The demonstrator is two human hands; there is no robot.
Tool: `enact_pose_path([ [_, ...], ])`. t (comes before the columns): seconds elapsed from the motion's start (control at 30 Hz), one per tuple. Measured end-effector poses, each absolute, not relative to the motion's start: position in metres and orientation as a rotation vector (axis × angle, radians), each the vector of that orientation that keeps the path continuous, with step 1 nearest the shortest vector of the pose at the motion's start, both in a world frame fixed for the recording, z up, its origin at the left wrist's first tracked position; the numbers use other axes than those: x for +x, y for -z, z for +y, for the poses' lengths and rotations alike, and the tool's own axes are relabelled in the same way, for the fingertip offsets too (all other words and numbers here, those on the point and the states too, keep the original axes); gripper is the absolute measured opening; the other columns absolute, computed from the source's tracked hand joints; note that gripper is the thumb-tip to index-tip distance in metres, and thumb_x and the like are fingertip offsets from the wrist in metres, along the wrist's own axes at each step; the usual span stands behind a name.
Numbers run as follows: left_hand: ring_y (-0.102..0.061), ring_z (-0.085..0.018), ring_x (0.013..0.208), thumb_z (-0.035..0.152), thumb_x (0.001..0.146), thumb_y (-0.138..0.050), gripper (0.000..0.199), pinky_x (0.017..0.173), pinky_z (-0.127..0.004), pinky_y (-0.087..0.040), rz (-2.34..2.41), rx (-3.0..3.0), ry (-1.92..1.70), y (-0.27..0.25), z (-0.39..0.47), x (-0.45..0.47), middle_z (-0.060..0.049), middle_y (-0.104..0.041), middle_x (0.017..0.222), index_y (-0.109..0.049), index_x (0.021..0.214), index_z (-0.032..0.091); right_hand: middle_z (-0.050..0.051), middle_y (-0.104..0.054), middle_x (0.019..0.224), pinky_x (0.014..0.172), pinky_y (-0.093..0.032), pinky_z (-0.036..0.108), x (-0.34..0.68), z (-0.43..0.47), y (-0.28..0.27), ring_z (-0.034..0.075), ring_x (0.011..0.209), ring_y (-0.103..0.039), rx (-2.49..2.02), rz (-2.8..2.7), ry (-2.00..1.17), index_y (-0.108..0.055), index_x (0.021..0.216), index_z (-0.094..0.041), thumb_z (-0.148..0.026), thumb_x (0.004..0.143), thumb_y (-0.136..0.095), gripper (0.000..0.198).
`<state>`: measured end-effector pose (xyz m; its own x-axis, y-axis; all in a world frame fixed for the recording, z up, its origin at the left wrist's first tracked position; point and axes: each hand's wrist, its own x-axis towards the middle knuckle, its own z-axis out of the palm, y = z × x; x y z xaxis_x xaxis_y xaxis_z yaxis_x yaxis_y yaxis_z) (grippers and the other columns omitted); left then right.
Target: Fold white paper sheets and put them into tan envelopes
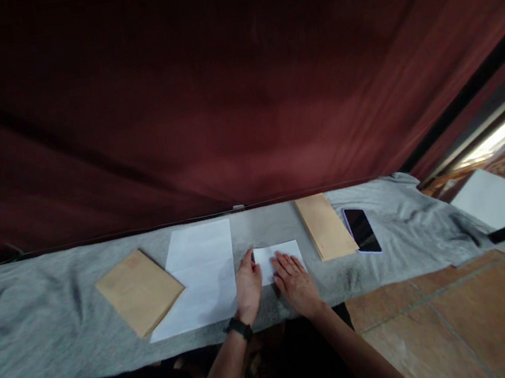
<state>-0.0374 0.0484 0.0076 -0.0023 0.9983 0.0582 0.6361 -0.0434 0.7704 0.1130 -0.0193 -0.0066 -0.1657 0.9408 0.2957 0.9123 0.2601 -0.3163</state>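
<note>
A small folded sheet of white paper lies on the grey cloth in front of me. My left hand, with a dark band on its wrist, is at the paper's left edge, thumb and fingers closed about it. My right hand rests on the paper with its fingers stretched out flat, covering part of it. To the left are large white sheets with a crease across them. A stack of brown envelopes overlaps their lower left edge. More brown envelopes lie to the right of my right hand.
A phone with a dark screen lies beside the right-hand envelopes. The grey cloth covers the narrow surface, with a dark red curtain behind it. White paper is at the far right, above the tiled floor.
</note>
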Motion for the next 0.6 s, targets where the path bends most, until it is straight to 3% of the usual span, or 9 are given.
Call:
enact_pose_path([
  [0.17, -0.071, -0.021, 0.088, 0.004, 0.084, -0.052, 0.047, 0.086, -0.038, -0.059, 1.703, 1.775, -0.859, -0.011, 0.046, -0.038, -0.01, -0.074, 0.103, -0.059, 0.131, 0.013, 0.008, -0.047, 0.153, 0.12, -0.033, 0.043, 0.114, -0.018, 0.006, 0.02, 0.144, -0.041, -1.719, -2.105, -0.098, -0.05, 0.146, -0.019, -0.028, 0.104, -0.038, 0.044],
  [0.33, -0.066, -0.026, 0.109, 0.01, 0.091, -0.046, 0.043, 0.097, -0.045, -0.054, 1.804, 2.018, -0.8, -0.014, 0.03, -0.03, -0.015, -0.067, 0.12, -0.059, 0.131, 0.013, 0.009, -0.049, 0.152, 0.119, -0.034, 0.041, 0.118, -0.016, 0.01, 0.019, 0.143, -0.042, -1.713, -2.086, -0.107, -0.047, 0.148, -0.016, -0.022, 0.103, -0.035, 0.047],
  [0.47, -0.044, -0.03, 0.14, 0.026, 0.099, -0.043, 0.043, 0.113, -0.051, -0.041, 1.71, 2.297, -0.776, -0.006, 0.008, -0.007, -0.016, -0.051, 0.147, -0.053, 0.139, 0.014, 0.01, -0.043, 0.156, 0.121, -0.03, 0.042, 0.12, -0.021, 0.015, 0.019, 0.146, -0.037, -1.708, -2.151, -0.056, -0.037, 0.154, -0.016, -0.014, 0.097, -0.039, 0.056],
  [0.6, -0.029, -0.028, 0.15, 0.037, 0.102, -0.036, 0.057, 0.12, -0.05, -0.033, 1.533, 2.423, -0.641, 0.003, -0.004, 0.013, -0.017, -0.039, 0.157, -0.034, 0.152, 0.01, 0.012, -0.033, 0.161, 0.123, -0.025, 0.045, 0.121, -0.027, 0.019, 0.023, 0.149, -0.029, -1.722, -2.196, 0.063, -0.027, 0.157, -0.013, -0.016, 0.093, -0.045, 0.067],
])
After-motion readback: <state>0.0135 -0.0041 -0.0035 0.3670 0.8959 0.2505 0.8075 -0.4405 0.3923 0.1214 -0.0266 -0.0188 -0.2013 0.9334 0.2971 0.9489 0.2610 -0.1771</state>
